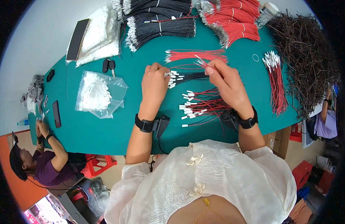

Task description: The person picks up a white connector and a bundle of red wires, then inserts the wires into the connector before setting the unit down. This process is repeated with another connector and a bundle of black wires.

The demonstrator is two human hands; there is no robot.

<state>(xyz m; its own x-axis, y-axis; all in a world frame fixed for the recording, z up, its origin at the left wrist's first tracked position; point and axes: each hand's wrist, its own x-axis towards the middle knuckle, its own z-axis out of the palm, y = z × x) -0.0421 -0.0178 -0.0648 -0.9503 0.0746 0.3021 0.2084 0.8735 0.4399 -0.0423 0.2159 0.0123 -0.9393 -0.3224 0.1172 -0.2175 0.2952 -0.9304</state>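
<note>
My left hand [154,80] is closed, with a white connector at its fingertips, right beside the white-ended bundle of black wires [191,76]. My right hand [229,84] pinches a few thin red wires [203,64], their silvery tips pointing up and left. Behind both hands lies a loose row of red wires [196,56]. Closer to me is a spread of red and black wires with white connectors [193,108]. Some wire ends near the fingers are too small to make out.
Tied black wires [161,28] and red wires [236,22] lie at the back of the green table [142,140]. Dark wires [305,59] heap at right, beside a red bundle [276,82]. A bag of white connectors [99,95], keys [110,66] and phones are left. A co-worker [42,160] sits far left.
</note>
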